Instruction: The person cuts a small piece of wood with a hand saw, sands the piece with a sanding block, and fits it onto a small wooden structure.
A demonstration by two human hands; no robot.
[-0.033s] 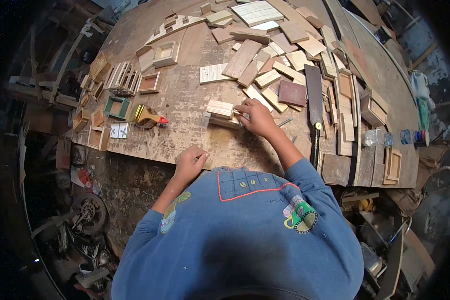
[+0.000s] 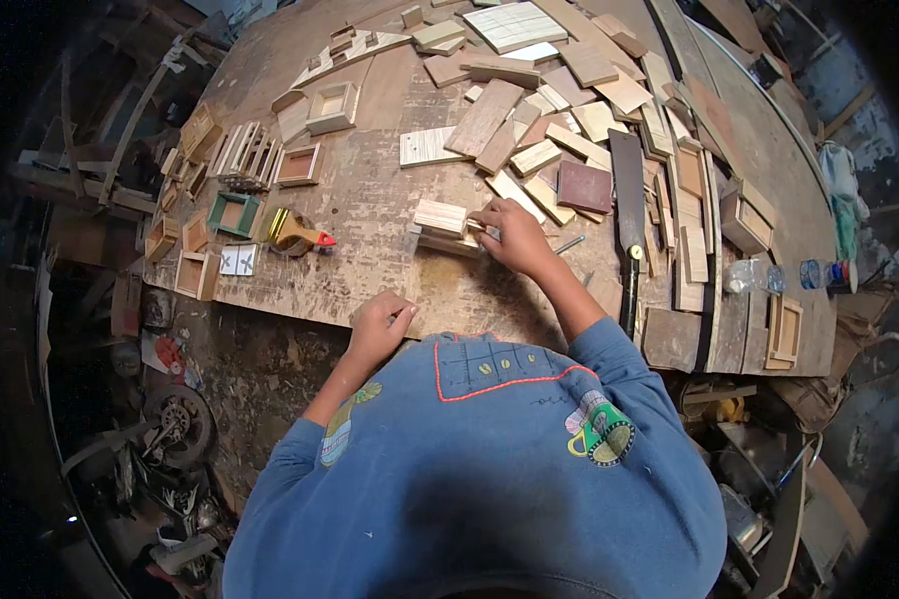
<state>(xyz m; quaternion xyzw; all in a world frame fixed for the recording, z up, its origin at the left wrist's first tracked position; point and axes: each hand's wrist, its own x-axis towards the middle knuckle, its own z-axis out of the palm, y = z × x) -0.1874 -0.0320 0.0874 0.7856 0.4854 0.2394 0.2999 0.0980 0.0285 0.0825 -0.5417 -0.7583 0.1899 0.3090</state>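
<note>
A small pale wooden block [image 2: 440, 216] lies on top of another wooden piece [image 2: 448, 243] near the middle of the workbench. My right hand [image 2: 515, 236] is closed at the block's right end, fingertips pinching it there. Close to the bench's front edge rests my left hand [image 2: 382, 325], its fingers curled in and the thumb beside them; whatever lies inside the curl is hidden. A pencil-like blue stick [image 2: 570, 245] lies just right of my right hand. The brush [image 2: 298, 236] with a red-tipped handle stands to the left of the block.
Loose wooden boards [image 2: 484, 115] spread over the back and right of the bench. A handsaw [image 2: 628, 190] lies right of my right hand, beside a dark red block [image 2: 583, 187]. Small wooden boxes [image 2: 198, 275] and a green box [image 2: 233, 214] stand at left. A plastic bottle [image 2: 754, 276] lies far right.
</note>
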